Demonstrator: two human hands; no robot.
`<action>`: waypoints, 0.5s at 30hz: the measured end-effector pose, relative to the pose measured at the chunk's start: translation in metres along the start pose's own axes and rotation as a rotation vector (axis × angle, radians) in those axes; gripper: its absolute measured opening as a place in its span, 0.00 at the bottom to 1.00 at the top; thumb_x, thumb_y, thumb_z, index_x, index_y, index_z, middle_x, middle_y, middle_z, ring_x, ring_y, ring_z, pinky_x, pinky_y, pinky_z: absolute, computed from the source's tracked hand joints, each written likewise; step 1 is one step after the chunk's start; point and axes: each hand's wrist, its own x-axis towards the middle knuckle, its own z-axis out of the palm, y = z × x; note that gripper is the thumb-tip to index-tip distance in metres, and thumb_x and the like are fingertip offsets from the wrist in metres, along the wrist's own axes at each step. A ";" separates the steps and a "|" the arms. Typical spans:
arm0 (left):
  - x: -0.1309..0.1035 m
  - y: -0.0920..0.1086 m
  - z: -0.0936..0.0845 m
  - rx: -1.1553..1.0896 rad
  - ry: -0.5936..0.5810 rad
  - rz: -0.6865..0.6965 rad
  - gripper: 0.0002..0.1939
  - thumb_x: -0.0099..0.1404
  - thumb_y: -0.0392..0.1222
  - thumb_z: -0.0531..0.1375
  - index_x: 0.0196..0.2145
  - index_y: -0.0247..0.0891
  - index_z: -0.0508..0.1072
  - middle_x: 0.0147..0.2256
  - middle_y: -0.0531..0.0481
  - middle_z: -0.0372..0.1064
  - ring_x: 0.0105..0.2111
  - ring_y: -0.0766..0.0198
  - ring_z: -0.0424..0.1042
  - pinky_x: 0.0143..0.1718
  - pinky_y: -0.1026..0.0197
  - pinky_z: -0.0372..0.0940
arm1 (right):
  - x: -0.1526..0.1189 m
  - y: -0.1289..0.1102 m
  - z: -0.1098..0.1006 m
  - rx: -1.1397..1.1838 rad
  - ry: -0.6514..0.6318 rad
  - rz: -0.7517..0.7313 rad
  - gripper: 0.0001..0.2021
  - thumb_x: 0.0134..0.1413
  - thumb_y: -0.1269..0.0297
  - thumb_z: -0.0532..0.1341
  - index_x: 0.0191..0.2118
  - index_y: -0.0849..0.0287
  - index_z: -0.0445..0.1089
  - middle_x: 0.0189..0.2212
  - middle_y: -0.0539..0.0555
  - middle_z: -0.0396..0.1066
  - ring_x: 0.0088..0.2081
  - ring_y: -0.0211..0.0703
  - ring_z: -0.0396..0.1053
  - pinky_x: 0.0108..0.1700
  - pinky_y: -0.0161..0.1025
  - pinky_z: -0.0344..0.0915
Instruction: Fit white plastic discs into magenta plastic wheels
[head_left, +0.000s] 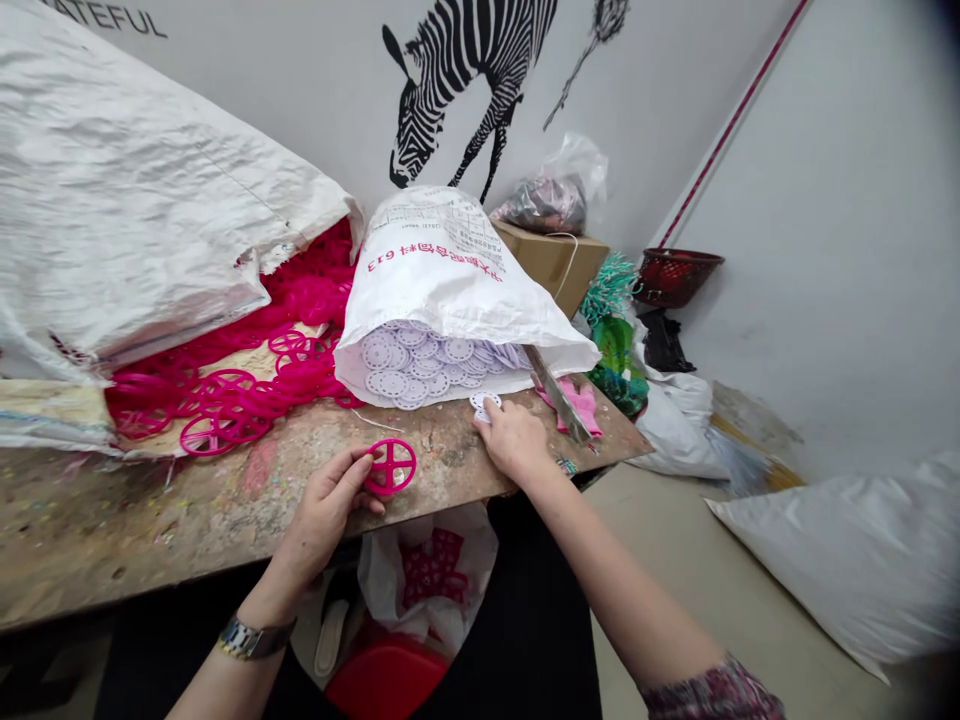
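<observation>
1. The left hand point(334, 490) pinches a pink spoked ring point(391, 465) by its rim, near the front edge of the tabletop point(225, 510); the right hand point(516, 440) has its fingertips on loose white discs point(486, 400) just outside the mouth of the white sack point(442, 270), but I cannot tell whether they grip or merely press, since the fingers cover part of them
2. The ring is held at its side only, so a loosened thumb could let it twist or drop off the edge, perhaps into the white bag point(480, 540) of pink pieces below
3. The discs look thin and flat; lifting from the top could bring up 2 stuck together, or skid them along the worn surface
4. More discs point(420, 360) lie stacked loosely in the sack's open mouth, and a knock there could spill them
5. A metal strip point(559, 395) lies slanted from that mouth across a pink glove point(585, 405), close to the right hand; a sideways sweep might shift it, and its edge, too blurred to judge, may be sharp
6. At left, pink rings point(315, 300) spill from a large sack point(150, 180); tangled rims could snag when 1 is pulled
</observation>
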 end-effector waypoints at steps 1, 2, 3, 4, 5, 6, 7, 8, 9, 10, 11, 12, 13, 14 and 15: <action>0.000 0.000 0.000 0.001 0.005 0.002 0.21 0.57 0.53 0.66 0.43 0.36 0.73 0.30 0.53 0.71 0.25 0.65 0.72 0.24 0.63 0.71 | -0.003 -0.003 0.000 0.006 0.008 -0.028 0.20 0.64 0.51 0.55 0.55 0.56 0.66 0.45 0.61 0.73 0.47 0.54 0.70 0.45 0.44 0.64; 0.000 0.000 0.000 0.001 0.009 0.003 0.22 0.56 0.53 0.66 0.43 0.36 0.73 0.30 0.53 0.71 0.25 0.66 0.72 0.24 0.63 0.71 | -0.007 -0.005 -0.001 0.013 0.018 -0.057 0.21 0.63 0.50 0.56 0.56 0.56 0.66 0.45 0.61 0.73 0.47 0.55 0.69 0.45 0.44 0.64; 0.000 0.001 0.000 0.000 0.011 0.005 0.22 0.56 0.53 0.66 0.42 0.36 0.73 0.30 0.52 0.71 0.25 0.66 0.72 0.24 0.64 0.71 | -0.009 -0.007 -0.001 0.023 0.027 -0.085 0.22 0.62 0.50 0.57 0.56 0.56 0.66 0.45 0.61 0.73 0.48 0.55 0.68 0.45 0.44 0.64; -0.001 0.001 0.001 -0.001 0.010 0.006 0.22 0.56 0.53 0.66 0.43 0.35 0.73 0.29 0.52 0.71 0.25 0.66 0.71 0.24 0.64 0.71 | -0.012 -0.009 0.000 0.034 0.036 -0.112 0.22 0.62 0.49 0.57 0.57 0.56 0.65 0.45 0.61 0.73 0.49 0.55 0.67 0.45 0.43 0.64; -0.001 0.001 0.001 0.000 0.009 0.006 0.22 0.56 0.54 0.66 0.43 0.35 0.73 0.29 0.52 0.71 0.25 0.66 0.71 0.24 0.64 0.71 | -0.014 -0.011 0.001 0.048 0.045 -0.138 0.23 0.61 0.49 0.58 0.57 0.55 0.65 0.46 0.61 0.72 0.50 0.55 0.66 0.45 0.43 0.64; -0.001 0.002 0.001 0.000 0.008 0.007 0.22 0.57 0.54 0.66 0.43 0.35 0.73 0.29 0.52 0.70 0.25 0.66 0.71 0.23 0.64 0.71 | -0.016 -0.011 0.001 0.065 0.056 -0.168 0.22 0.61 0.50 0.58 0.57 0.55 0.65 0.47 0.60 0.72 0.50 0.54 0.66 0.46 0.43 0.64; -0.001 0.002 0.002 0.000 0.008 0.008 0.22 0.57 0.54 0.66 0.42 0.35 0.73 0.28 0.52 0.70 0.25 0.66 0.71 0.23 0.65 0.70 | -0.017 -0.012 0.003 0.086 0.069 -0.196 0.21 0.62 0.51 0.58 0.56 0.55 0.66 0.47 0.60 0.73 0.50 0.54 0.65 0.46 0.43 0.63; -0.001 0.002 0.002 0.000 0.008 0.010 0.22 0.57 0.54 0.66 0.42 0.35 0.73 0.29 0.53 0.69 0.25 0.67 0.70 0.23 0.65 0.70 | -0.018 -0.011 0.004 0.108 0.079 -0.224 0.19 0.62 0.53 0.58 0.55 0.55 0.67 0.47 0.59 0.73 0.50 0.53 0.66 0.47 0.42 0.63; -0.001 0.002 0.002 0.001 0.008 0.012 0.21 0.57 0.54 0.65 0.42 0.35 0.73 0.29 0.53 0.69 0.25 0.68 0.70 0.23 0.65 0.70 | -0.018 -0.010 0.005 0.134 0.089 -0.246 0.16 0.63 0.57 0.58 0.52 0.55 0.69 0.46 0.58 0.74 0.49 0.52 0.66 0.48 0.42 0.63; 0.000 0.001 0.002 0.001 0.005 0.015 0.21 0.57 0.54 0.65 0.42 0.35 0.73 0.29 0.54 0.68 0.25 0.68 0.70 0.23 0.65 0.71 | -0.018 -0.008 0.006 0.166 0.101 -0.262 0.13 0.63 0.60 0.57 0.50 0.56 0.71 0.45 0.58 0.74 0.48 0.51 0.67 0.49 0.42 0.62; 0.000 0.001 0.001 0.001 -0.001 0.019 0.20 0.58 0.53 0.65 0.42 0.36 0.73 0.30 0.54 0.68 0.25 0.68 0.70 0.23 0.65 0.71 | -0.017 -0.006 0.007 0.205 0.117 -0.270 0.11 0.64 0.64 0.56 0.48 0.56 0.72 0.44 0.58 0.75 0.47 0.50 0.68 0.49 0.41 0.62; 0.000 0.000 0.001 0.003 -0.009 0.024 0.20 0.58 0.53 0.64 0.42 0.36 0.73 0.30 0.53 0.68 0.26 0.68 0.70 0.23 0.65 0.71 | -0.016 -0.004 0.008 0.256 0.139 -0.270 0.11 0.64 0.66 0.55 0.46 0.57 0.73 0.43 0.58 0.76 0.47 0.49 0.69 0.50 0.41 0.61; 0.000 -0.001 0.000 0.007 -0.019 0.029 0.19 0.59 0.53 0.64 0.42 0.36 0.73 0.31 0.53 0.69 0.26 0.68 0.71 0.24 0.66 0.71 | -0.014 -0.001 0.009 0.320 0.166 -0.263 0.11 0.64 0.68 0.54 0.44 0.57 0.73 0.43 0.58 0.76 0.46 0.49 0.69 0.50 0.40 0.61; 0.000 -0.001 0.000 0.010 -0.029 0.032 0.19 0.60 0.53 0.63 0.43 0.36 0.73 0.32 0.52 0.69 0.27 0.68 0.71 0.24 0.66 0.70 | -0.013 0.001 0.010 0.394 0.194 -0.247 0.12 0.63 0.68 0.53 0.43 0.58 0.74 0.42 0.58 0.76 0.45 0.48 0.70 0.49 0.40 0.61; 0.000 -0.001 -0.001 0.012 -0.039 0.035 0.19 0.61 0.53 0.63 0.43 0.36 0.72 0.32 0.52 0.69 0.27 0.68 0.71 0.24 0.66 0.70 | -0.011 0.003 0.010 0.475 0.218 -0.220 0.12 0.63 0.68 0.53 0.41 0.58 0.74 0.41 0.58 0.76 0.44 0.48 0.71 0.47 0.40 0.62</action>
